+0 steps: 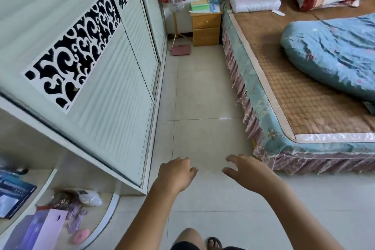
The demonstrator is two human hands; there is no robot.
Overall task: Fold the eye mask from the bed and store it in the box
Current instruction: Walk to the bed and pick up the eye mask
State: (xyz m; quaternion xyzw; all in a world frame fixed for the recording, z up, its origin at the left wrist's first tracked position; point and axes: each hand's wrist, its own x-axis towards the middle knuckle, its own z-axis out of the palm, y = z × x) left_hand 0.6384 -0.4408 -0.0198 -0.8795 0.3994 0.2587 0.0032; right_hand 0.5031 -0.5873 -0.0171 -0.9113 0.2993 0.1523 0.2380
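Both my hands reach out over the tiled floor and hold nothing. My left hand (pixel 176 174) hangs with its fingers loosely curled down. My right hand (pixel 246 170) has its fingers spread, near the bed's foot corner. The bed (pixel 269 107) lies to the right, covered with a brown woven mat. I cannot pick out an eye mask for certain; a small bluish item (pixel 369 107) pokes out under the quilt at the right edge. A green box (pixel 199 5) stands on the far nightstand (pixel 206 26).
A white wardrobe (pixel 97 71) with sliding doors lines the left side. A blue quilt (pixel 332 53) and pillows (pixel 254 3) lie on the bed. A pink scale (pixel 180 50) sits on the floor. Low shelves (pixel 109 209) at the lower left hold bags and boxes.
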